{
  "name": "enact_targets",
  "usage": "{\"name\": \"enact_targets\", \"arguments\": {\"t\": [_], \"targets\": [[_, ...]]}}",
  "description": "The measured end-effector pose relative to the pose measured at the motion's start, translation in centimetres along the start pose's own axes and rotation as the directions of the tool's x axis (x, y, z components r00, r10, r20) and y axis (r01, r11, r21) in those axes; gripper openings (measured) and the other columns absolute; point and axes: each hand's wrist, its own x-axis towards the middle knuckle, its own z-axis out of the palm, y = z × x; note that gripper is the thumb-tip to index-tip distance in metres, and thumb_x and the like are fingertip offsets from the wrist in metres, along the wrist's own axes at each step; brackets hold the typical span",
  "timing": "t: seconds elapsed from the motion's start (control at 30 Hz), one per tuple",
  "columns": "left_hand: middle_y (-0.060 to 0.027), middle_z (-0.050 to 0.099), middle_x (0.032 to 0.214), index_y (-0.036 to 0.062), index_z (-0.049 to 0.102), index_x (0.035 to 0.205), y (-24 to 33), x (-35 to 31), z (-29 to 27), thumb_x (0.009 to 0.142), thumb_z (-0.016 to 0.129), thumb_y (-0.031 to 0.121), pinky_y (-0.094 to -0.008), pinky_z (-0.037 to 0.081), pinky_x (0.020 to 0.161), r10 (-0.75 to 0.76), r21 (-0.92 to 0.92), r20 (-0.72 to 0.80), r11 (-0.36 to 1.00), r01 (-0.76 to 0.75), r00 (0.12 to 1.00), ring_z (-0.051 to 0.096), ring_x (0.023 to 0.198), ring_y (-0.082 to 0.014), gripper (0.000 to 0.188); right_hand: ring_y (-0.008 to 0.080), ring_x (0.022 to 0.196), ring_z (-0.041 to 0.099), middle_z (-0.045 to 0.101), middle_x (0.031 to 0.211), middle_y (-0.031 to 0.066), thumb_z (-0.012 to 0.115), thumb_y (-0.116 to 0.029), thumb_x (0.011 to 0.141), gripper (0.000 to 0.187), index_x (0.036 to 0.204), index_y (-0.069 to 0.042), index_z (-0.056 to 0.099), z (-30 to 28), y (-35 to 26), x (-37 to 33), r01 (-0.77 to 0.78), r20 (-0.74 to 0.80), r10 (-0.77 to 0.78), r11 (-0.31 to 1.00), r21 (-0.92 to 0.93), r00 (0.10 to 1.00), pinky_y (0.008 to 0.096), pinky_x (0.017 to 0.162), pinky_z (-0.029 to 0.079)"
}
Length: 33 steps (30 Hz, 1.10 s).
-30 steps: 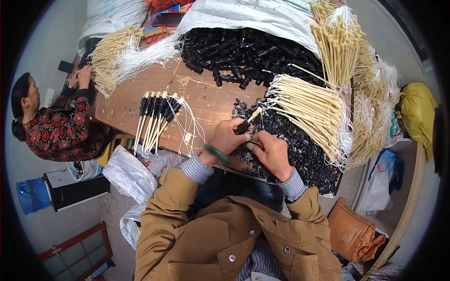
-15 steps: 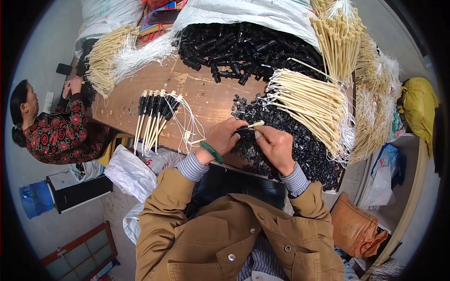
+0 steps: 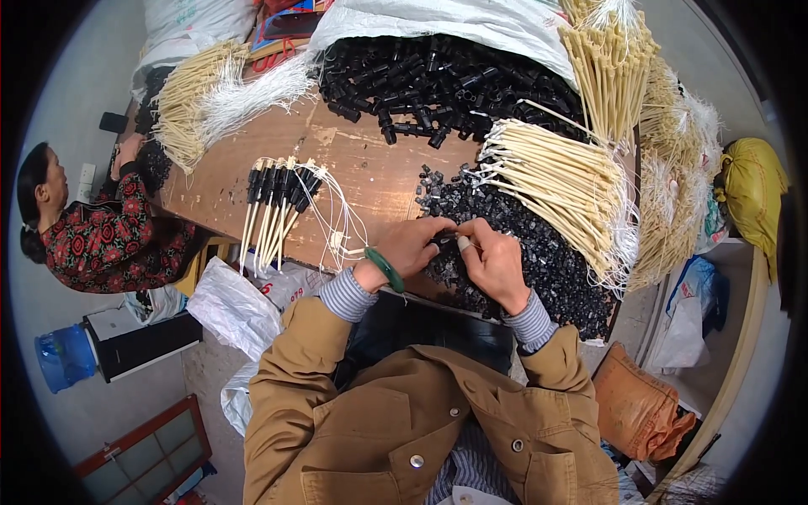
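Note:
My left hand [image 3: 404, 246], with a green bangle at the wrist, is closed around a cream rod [image 3: 355, 252]; its stub and thin white strands come out beside the wrist. The fingertips of my right hand [image 3: 497, 265] are pinched against those of the left, over a heap of small shiny black pieces [image 3: 539, 261]. What lies between the fingertips is mostly hidden. Left of my hands, several cream rods with black sockets [image 3: 273, 189] lie side by side, with white strands looping from them. A bundle of cream rods [image 3: 555, 181] rests on the heap to the right.
A white sack [image 3: 446, 21] spills black sockets [image 3: 421, 76] at the table's back. More cream rod bundles [image 3: 198, 101] lie at the far left and right. Another person [image 3: 101, 223] sits at the left end of the wooden table [image 3: 353, 156]. An orange sack [image 3: 640, 408] stands lower right.
My fingertips have come together, covering the cream rod end that showed between them. The other person's hands have shifted slightly.

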Motion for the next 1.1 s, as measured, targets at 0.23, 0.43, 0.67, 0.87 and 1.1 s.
{"name": "enact_targets", "arguments": {"t": [0.23, 0.43, 0.67, 0.87, 1.1], "targets": [[-0.0095, 0.065, 0.1, 0.0063, 0.059, 0.116, 2.5, 0.6, -1.3, 0.069, 0.058, -0.002, -0.032, 0.048, 0.077, 0.011, -0.268, 0.081, 0.963, 0.011, 0.997, 0.059, 0.084, -0.0271, 0.047, 0.0279, 0.049, 0.055, 0.059, 0.062, 0.0098, 0.058, -0.005, 0.081, 0.014, 0.094, -0.006, 0.062, -0.3, 0.5, -0.1, 0.243, 0.068, -0.242, 0.97, 0.001, 0.968, 0.0353, 0.048, 0.041], [-0.0053, 0.063, 0.093, 0.0051, 0.065, 0.099, 1.5, -0.2, 0.0, 0.065, 0.062, -0.003, -0.0274, 0.045, 0.074, 0.198, 0.003, -0.333, 0.978, -0.209, 0.922, 0.056, 0.08, -0.0184, 0.035, 0.0287, 0.049, 0.055, 0.061, 0.064, 0.0109, 0.058, -0.006, 0.083, 0.015, 0.097, -0.006, 0.063, -0.6, -0.3, 0.0, 0.196, 0.042, -0.194, 0.978, -0.076, 0.98, 0.0352, 0.048, 0.042], [-0.0012, 0.062, 0.087, 0.006, 0.067, 0.077, 2.0, -0.9, -0.1, 0.064, 0.063, -0.002, -0.0281, 0.043, 0.069, 0.242, -0.188, -0.403, 0.922, -0.339, 0.882, 0.052, 0.074, -0.0152, 0.017, 0.0326, 0.049, 0.055, 0.065, 0.069, 0.0127, 0.057, -0.006, 0.079, 0.018, 0.096, -0.005, 0.064, -0.2, -0.3, -0.5, 0.179, 0.026, -0.188, 0.964, 0.199, 0.982, 0.0379, 0.046, 0.041], [-0.0036, 0.063, 0.091, 0.0058, 0.068, 0.087, 0.3, -1.3, 0.2, 0.064, 0.064, -0.006, -0.0294, 0.046, 0.073, 0.237, -0.254, -0.3, 0.914, -0.317, 0.924, 0.055, 0.078, -0.0177, 0.026, 0.0276, 0.047, 0.052, 0.062, 0.063, 0.0105, 0.058, -0.006, 0.079, 0.017, 0.092, -0.004, 0.068, 0.6, 0.7, -0.5, 0.199, 0.058, -0.222, 0.942, 0.27, 0.973, 0.0344, 0.046, 0.04], [-0.0025, 0.066, 0.101, 0.0067, 0.065, 0.103, -4.7, 1.1, -2.8, 0.069, 0.063, -0.005, -0.0297, 0.051, 0.078, 0.316, 0.531, -0.3, 0.839, -0.118, 0.9, 0.059, 0.088, -0.0177, 0.036, 0.0147, 0.048, 0.043, 0.057, 0.058, 0.0035, 0.058, -0.007, 0.082, 0.013, 0.087, -0.001, 0.068, -0.5, 1.1, -0.4, -0.02, 0.03, 0.011, 0.948, 0.319, 0.999, 0.0265, 0.047, 0.035]]}}
